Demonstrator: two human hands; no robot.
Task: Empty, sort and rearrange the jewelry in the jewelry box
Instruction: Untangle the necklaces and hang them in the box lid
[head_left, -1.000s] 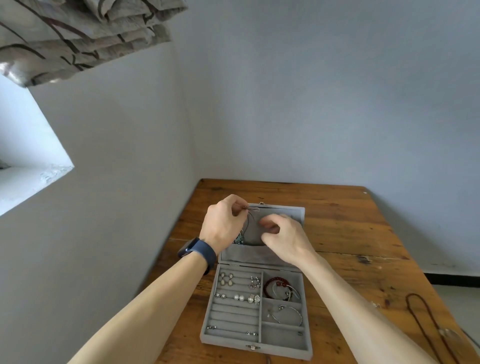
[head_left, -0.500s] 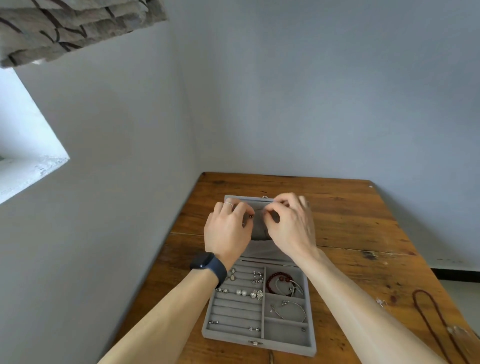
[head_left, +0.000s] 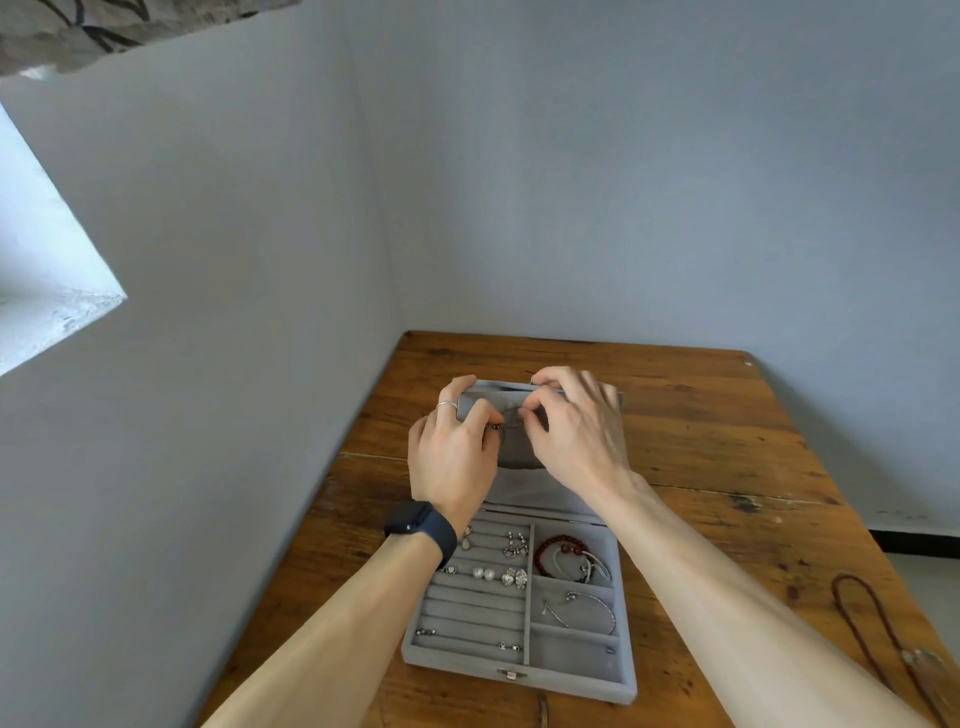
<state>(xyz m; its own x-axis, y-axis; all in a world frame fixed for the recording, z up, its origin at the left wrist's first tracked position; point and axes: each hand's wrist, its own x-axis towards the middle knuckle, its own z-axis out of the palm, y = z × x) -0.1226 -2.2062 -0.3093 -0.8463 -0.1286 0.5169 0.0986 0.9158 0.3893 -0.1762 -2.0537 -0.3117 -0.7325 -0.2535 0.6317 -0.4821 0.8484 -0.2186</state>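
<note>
Over the open lid pocket of the grey jewelry box (head_left: 519, 670), left hand (head_left: 452, 462) and right hand (head_left: 576, 436) pinch a thin necklace (head_left: 506, 418) between closed fingertips

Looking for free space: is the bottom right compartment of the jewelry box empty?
Nearly empty. The bottom right compartment shows bare grey lining, with only one tiny piece near its right wall.

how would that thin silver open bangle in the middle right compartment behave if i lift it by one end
The silver bangle looks like a thin wire hoop with a gap, so it would probably hold its shape yet flex a little. It is likely light. Being smooth metal, it may slip or swing in the fingers.
</note>
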